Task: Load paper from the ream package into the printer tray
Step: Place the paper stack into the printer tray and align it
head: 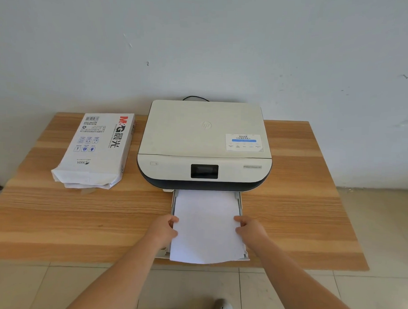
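Note:
A white stack of paper [206, 226] lies in the pulled-out printer tray [240, 202], its near edge hanging past the tray's front lip. My left hand [165, 228] grips the stack's left edge and my right hand [250, 230] grips its right edge. The cream and dark printer [204, 145] sits at the middle back of the wooden table [80, 219]. The white ream package [98, 148], torn open at its near end, lies flat to the left of the printer.
A black cable [195, 98] loops behind the printer against the grey wall. The table's front edge runs just under the tray's lip. Tiled floor and a grey shoe [224, 308] show below.

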### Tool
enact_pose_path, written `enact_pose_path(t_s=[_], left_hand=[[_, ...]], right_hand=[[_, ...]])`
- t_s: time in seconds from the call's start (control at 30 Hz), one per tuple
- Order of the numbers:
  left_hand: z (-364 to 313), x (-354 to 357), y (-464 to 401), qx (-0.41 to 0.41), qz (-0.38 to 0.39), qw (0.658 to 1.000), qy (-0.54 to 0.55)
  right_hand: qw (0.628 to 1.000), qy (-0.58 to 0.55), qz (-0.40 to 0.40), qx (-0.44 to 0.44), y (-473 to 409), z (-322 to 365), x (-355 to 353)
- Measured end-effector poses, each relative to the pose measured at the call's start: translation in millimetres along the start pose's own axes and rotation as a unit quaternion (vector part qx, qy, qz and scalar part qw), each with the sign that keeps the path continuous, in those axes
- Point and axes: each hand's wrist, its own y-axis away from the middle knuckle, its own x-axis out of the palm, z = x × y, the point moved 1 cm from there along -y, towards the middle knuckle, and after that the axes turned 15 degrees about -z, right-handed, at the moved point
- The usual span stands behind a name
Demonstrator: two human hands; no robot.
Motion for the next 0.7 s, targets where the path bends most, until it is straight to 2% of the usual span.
enact_pose_path(t_s=[0.3,0.7], left_hand=[[-2,3,-14,0.014,-0.059,0.998,0.004],[-8,7,-23,0.035,-0.071,0.997,-0.008]], right_hand=[[0.998,0.055,-0.017,-0.038,-14,2,6],[0.988,0.122,-0.027,-0.096,-26,10,5]])
